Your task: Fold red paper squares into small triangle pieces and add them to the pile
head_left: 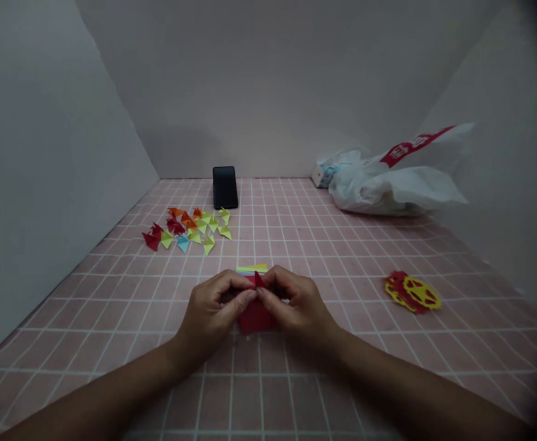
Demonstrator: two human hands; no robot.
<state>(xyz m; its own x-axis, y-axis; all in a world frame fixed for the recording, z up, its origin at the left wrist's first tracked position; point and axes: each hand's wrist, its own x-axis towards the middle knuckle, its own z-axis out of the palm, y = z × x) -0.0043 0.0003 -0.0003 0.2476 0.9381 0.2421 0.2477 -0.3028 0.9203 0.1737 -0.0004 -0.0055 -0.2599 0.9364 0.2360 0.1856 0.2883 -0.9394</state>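
Observation:
Between my two hands is a small folded piece of red paper (258, 280), its pointed tip sticking up. My left hand (220, 301) pinches it from the left with thumb and forefinger. From the other side my right hand (296, 300) pinches it too, thumbs nearly meeting. Much of the folded paper is hidden by the fingers. Right below lies a stack of coloured paper (257, 321), a red sheet on top, with yellow and blue edges showing at the back.
Several folded paper cranes (188, 229) in red, orange, yellow and blue stand at the back left. Behind them a black phone (225, 187) leans upright. Red and yellow paper cut-outs (413, 293) lie to the right. A white plastic bag (392, 187) rests beside a tissue pack (324, 173).

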